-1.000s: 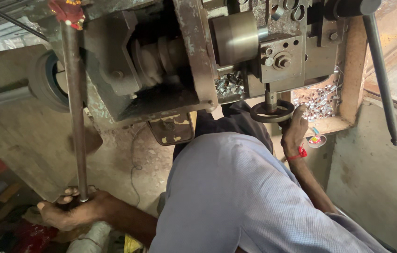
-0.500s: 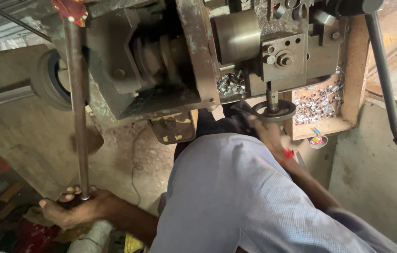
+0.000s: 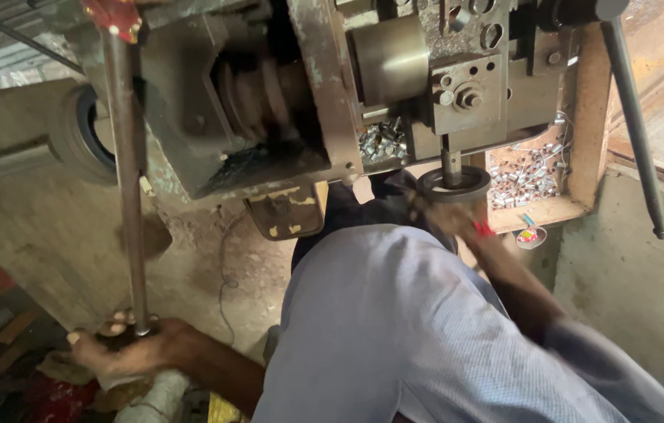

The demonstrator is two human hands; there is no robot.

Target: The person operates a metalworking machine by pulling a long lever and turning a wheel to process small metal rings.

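My left hand (image 3: 124, 352), at the lower left, closes around the foot of the long upright steel rod (image 3: 126, 188), while my blurred right hand (image 3: 457, 219), centre right, seems to grip the round handwheel (image 3: 452, 184) just above it.

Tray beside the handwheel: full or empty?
Partly full. The wooden tray holds a scatter of small metal parts with bare floor between them. The right hand is at the handwheel.
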